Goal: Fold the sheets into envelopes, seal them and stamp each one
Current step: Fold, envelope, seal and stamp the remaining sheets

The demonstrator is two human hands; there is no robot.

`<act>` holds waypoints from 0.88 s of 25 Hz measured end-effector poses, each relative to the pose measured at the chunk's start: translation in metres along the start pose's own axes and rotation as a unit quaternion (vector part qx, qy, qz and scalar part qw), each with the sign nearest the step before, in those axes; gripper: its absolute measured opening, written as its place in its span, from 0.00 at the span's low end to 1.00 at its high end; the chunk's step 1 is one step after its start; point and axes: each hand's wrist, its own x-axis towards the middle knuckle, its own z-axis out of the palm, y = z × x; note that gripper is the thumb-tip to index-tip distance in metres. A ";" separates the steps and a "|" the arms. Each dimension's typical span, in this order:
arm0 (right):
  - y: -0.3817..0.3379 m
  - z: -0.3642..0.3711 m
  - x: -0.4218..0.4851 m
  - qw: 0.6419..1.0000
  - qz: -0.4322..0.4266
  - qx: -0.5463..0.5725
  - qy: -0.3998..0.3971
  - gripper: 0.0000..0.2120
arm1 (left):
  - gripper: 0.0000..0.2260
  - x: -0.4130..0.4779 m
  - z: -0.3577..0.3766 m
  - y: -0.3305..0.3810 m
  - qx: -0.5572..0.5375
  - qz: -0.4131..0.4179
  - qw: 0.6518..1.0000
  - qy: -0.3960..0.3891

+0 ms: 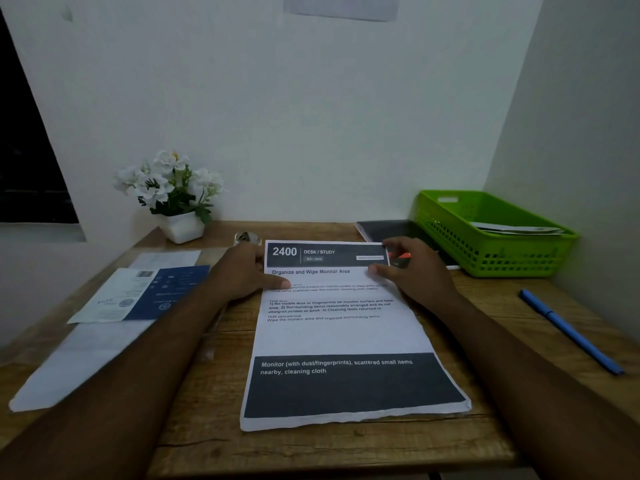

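A printed sheet [339,334] with dark header and footer bands lies flat in the middle of the wooden desk [346,452]. My left hand [242,271] holds its top left corner, thumb pressed on the paper. At the top right corner, my right hand [414,268] pinches the edge, thumb on top. More sheets lie to the left: a blue-and-white printed one [138,294] on top of plain white ones [79,362]. A small orange-red object [400,256] peeks out under my right hand.
A green plastic basket [498,261] holding folded papers stands at the back right. In front of it lies a blue pen [571,330]. A dark notebook [384,228], a small tape roll [247,237] and a white flower pot [181,226] line the back wall.
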 end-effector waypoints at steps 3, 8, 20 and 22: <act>0.003 -0.002 0.000 0.999 0.025 0.047 -0.010 0.32 | 0.17 0.000 0.000 -0.001 0.003 0.014 1.000 0.004; 0.000 -0.004 0.001 0.993 0.021 0.109 -0.028 0.19 | 0.11 -0.002 -0.003 0.000 0.043 0.021 0.999 0.024; 0.012 -0.008 0.003 0.989 -0.047 0.017 -0.141 0.29 | 0.12 -0.006 -0.012 -0.004 0.043 0.062 0.996 -0.037; 0.009 -0.009 0.002 0.988 -0.045 0.011 -0.150 0.29 | 0.12 -0.007 -0.012 -0.002 0.024 0.056 0.998 -0.028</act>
